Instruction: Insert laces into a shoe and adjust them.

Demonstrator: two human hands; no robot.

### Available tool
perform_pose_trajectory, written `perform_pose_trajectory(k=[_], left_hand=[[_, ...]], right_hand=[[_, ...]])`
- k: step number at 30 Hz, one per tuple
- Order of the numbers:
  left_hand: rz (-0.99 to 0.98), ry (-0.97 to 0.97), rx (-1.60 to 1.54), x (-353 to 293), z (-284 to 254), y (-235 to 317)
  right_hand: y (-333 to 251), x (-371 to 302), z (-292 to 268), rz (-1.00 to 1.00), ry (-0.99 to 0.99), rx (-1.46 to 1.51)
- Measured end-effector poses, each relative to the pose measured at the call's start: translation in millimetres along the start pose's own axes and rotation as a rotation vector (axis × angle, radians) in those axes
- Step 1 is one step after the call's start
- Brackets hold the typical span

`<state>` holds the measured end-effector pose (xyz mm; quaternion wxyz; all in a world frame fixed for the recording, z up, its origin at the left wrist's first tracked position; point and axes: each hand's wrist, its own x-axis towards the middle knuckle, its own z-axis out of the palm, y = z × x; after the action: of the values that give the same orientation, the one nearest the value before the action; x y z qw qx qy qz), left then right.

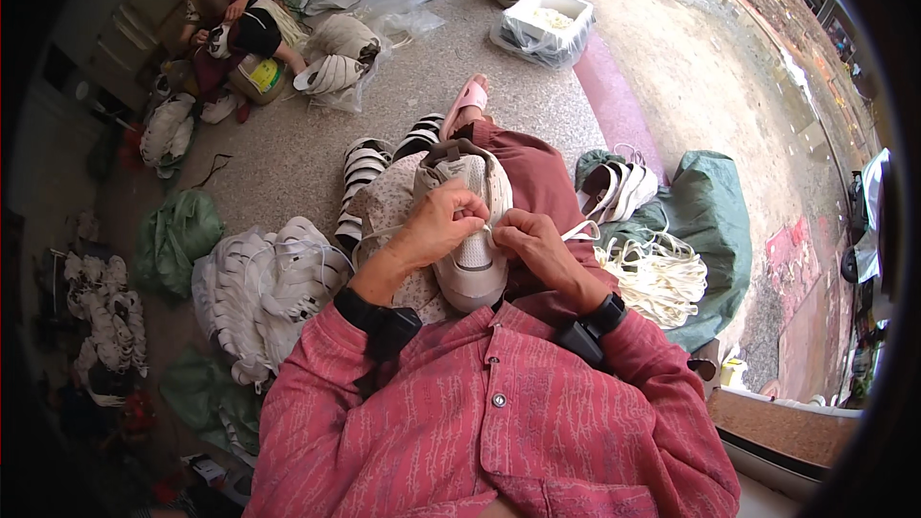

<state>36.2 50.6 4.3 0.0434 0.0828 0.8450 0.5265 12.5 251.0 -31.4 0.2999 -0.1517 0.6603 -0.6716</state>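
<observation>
A white and beige shoe (470, 283) rests on my lap, its toe toward my body and its brown-lined opening pointing away. Over its front, my left hand (436, 226) pinches a white shoelace (487, 234) near the eyelets. My right hand (539, 247) is closed on the lace from the other side, with fingertips close to the left ones. One lace end (581, 230) trails out to the right of the shoe. The fingers partly hide the lace holes.
A pile of white shoe uppers (273, 293) lies left of my legs. On the right, a bundle of cream laces (657, 278) and more uppers (619, 189) rest on a green sack (715, 230). Ahead stands a white foam box (549, 14). Another person (235, 14) sits at the far left.
</observation>
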Motion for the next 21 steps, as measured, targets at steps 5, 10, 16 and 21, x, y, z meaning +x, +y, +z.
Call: perform_pose_trajectory(k=[5, 10, 16, 21], left_hand=[[0.0, -0.018, 0.012, 0, 0, 0], [0.012, -0.023, 0.03, 0, 0, -4], [0.029, -0.025, 0.079, 0, 1, -4], [0.026, -0.021, 0.08, -2, 0, -1]], right_hand=[[0, 1, 1, 0.008, 0.014, 0.013], [0, 1, -4, 0.029, -0.007, 0.062], [16, -2, 8, -0.189, 0.088, -0.164], [7, -3, -6, 0.071, -0.038, 0.194]])
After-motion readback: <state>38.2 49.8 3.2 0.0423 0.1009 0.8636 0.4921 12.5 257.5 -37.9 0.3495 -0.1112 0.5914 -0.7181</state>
